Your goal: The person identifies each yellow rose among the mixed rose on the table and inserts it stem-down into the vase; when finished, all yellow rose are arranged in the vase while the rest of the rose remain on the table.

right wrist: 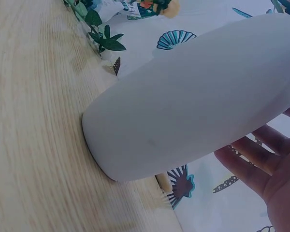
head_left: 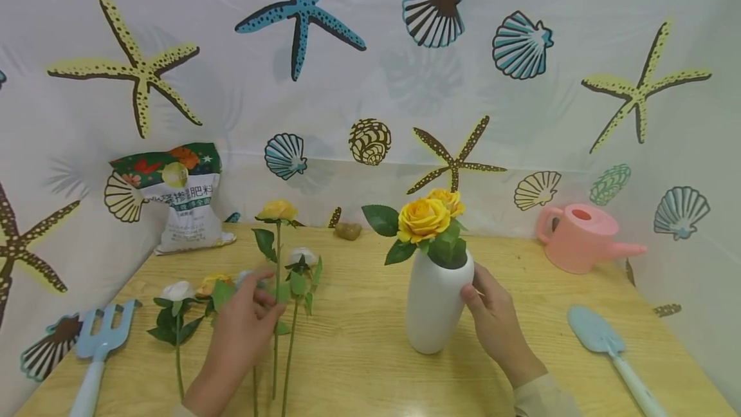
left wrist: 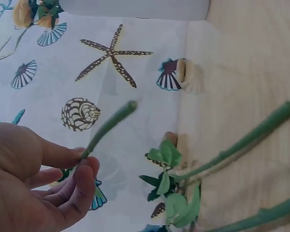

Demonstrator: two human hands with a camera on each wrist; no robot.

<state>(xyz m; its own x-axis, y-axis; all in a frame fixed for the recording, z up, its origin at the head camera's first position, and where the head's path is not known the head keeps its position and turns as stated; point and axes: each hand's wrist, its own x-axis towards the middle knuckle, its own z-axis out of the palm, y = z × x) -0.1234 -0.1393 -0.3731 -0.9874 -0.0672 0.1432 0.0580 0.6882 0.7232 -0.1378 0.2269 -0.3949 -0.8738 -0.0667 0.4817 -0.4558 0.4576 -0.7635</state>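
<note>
**Hands, a Flower Stem and a White Vase**

Flowers sit in the white vase (head_left: 434,304), which stands upright on the wooden table (head_left: 370,365) near the middle. Two yellow roses (head_left: 427,217) poke out of its top. The right hand (head_left: 496,324) rests on the vase at its 3 o'clock side, fingers straight and spread. The left hand (head_left: 243,330), at 9 o'clock from the vase, pinches a green stem (head_left: 276,314) between thumb and fingers. That stem carries a yellow flower (head_left: 276,210) at 12 o'clock from the hand. More flowers (head_left: 176,304) lie on the table beside it. A blue fork (head_left: 98,346) lies far left, a blue shovel (head_left: 608,346) far right, and a pink watering can (head_left: 581,238) sits behind.
</note>
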